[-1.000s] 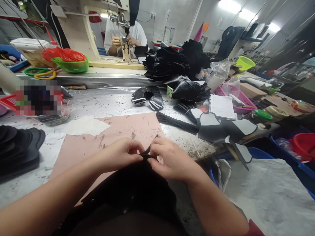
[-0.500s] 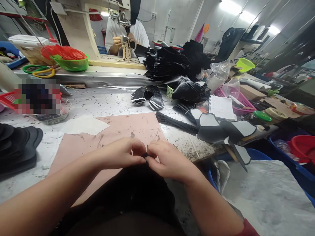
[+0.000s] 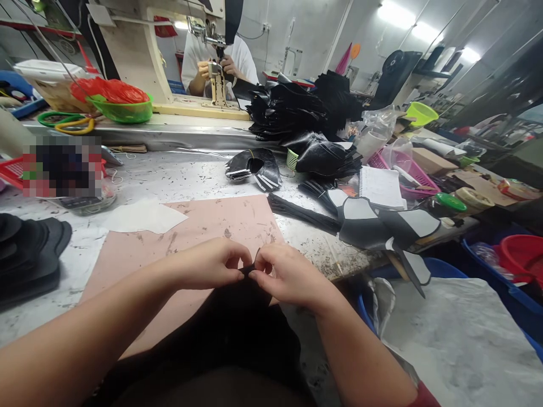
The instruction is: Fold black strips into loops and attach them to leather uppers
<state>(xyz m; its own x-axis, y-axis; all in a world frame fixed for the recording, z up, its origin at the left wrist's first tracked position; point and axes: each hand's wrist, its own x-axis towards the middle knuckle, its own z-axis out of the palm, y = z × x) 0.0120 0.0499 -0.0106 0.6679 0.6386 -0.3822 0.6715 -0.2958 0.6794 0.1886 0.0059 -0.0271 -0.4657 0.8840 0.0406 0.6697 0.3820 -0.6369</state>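
Around a pink rectangular sheet (image 3: 229, 220) on the worn white surface (image 3: 182, 175).
Over its near right part, a thin black flexible piece (image 3: 248, 271) between left grip (image 3: 216, 263) and right grip (image 3: 288, 274); across its far left corner, a pointed white sheet (image 3: 144, 216). To the left, a stack of curved flat black pieces (image 3: 34, 260). Behind, a curled bundle of glossy black pieces (image 3: 271, 168); farther back, a cream metal sewing machine (image 3: 131, 62), a heap of black sheets (image 3: 292, 107) to its right. At the far right corner, a bundle of long black strips (image 3: 303, 212).
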